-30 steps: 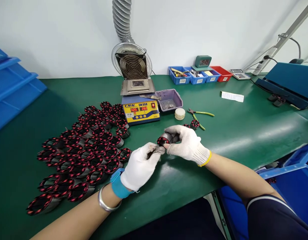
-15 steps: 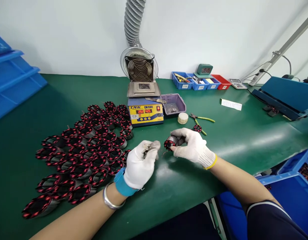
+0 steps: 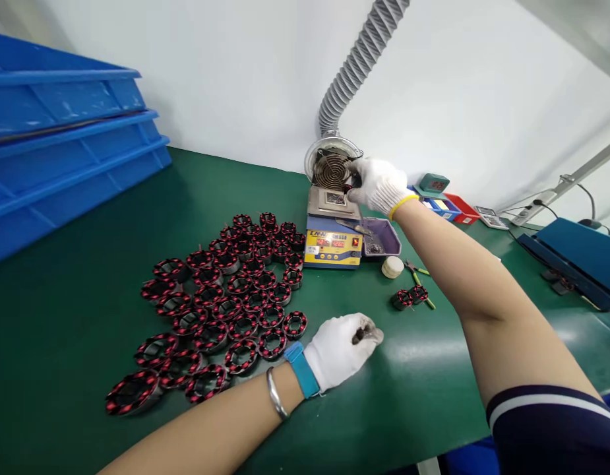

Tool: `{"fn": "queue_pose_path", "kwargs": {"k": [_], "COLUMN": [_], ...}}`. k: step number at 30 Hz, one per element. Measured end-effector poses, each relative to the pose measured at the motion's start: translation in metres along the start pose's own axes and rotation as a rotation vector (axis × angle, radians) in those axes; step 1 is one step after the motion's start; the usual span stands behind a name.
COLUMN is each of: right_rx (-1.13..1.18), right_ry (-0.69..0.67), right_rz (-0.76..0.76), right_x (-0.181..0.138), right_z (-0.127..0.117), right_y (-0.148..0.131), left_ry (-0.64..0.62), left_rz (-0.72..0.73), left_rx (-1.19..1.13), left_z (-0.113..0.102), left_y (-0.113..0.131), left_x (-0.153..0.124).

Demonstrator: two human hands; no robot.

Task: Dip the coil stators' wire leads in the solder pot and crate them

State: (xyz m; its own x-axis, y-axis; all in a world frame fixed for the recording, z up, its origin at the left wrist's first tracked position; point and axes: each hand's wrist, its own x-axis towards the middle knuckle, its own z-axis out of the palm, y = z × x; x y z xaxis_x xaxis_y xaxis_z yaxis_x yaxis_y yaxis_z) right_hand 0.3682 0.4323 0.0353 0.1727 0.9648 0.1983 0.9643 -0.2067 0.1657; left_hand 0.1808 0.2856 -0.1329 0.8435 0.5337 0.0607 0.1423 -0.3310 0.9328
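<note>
My right hand [image 3: 378, 185], in a white knit glove with a yellow cuff, is reached out over the solder pot [image 3: 333, 221]. Its fingers are closed on a wound motor stator [image 3: 349, 189], mostly hidden; a dark part and a bit of red show by the metal top. My left hand [image 3: 345, 346], gloved in white with grey-stained fingertips, is curled closed low above the green table. What it holds, if anything, is hidden. Many ring-shaped stators [image 3: 243, 326] with red and black windings stand to its left. Another pair of stators [image 3: 402, 300] sits beside the green-handled pliers [image 3: 417, 277].
A fan with a grey duct hose [image 3: 359, 59] stands behind the pot. A purple tray [image 3: 392, 245] and round white container [image 3: 392, 266] are right of it. Blue crates [image 3: 77, 152] are stacked at left. Small bins, a clock [image 3: 434, 183] and a blue device [image 3: 576, 254] lie right.
My right hand has moved from the table up to the solder pot with the stator. My left hand stays closed low over the table. The view has turned left; two stators now show by the pliers.
</note>
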Motion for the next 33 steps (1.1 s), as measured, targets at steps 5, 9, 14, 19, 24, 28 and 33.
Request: {"fn": "queue_pose_path", "kwargs": {"k": [5,9,14,19,24,28,33], "right_rx": [-0.200,-0.238,-0.266,-0.267,-0.203,-0.149,0.017], "right_ry": [-0.105,-0.171,-0.188,-0.197,-0.176,-0.101,0.013], "right_rz": [-0.062,-0.050,-0.037,-0.042,-0.034,-0.065,0.013], "right_x": [0.044,0.053,0.057,0.060,0.056,0.049,0.023], "right_z": [0.012,0.019,0.030,0.036,0.032,0.019,0.002], "right_y": [-0.017,-0.025,-0.028,-0.028,-0.029,-0.022,-0.016], "left_ry": [-0.015,-0.022,-0.022,-0.032,-0.037,-0.004,0.249], "left_rz": [0.016,0.032,0.037,0.033,0.017,-0.012,-0.049], "left_rx": [0.057,0.068,0.113,0.120,0.095,-0.004,-0.213], "left_z": [-0.001,-0.003,-0.003,-0.003,-0.004,-0.001,0.002], "left_y": [-0.001,-0.001,-0.002,-0.001,0.000,-0.003,-0.008], "left_x": [0.001,0.003,0.004,0.004,0.003,0.005,0.013]}}
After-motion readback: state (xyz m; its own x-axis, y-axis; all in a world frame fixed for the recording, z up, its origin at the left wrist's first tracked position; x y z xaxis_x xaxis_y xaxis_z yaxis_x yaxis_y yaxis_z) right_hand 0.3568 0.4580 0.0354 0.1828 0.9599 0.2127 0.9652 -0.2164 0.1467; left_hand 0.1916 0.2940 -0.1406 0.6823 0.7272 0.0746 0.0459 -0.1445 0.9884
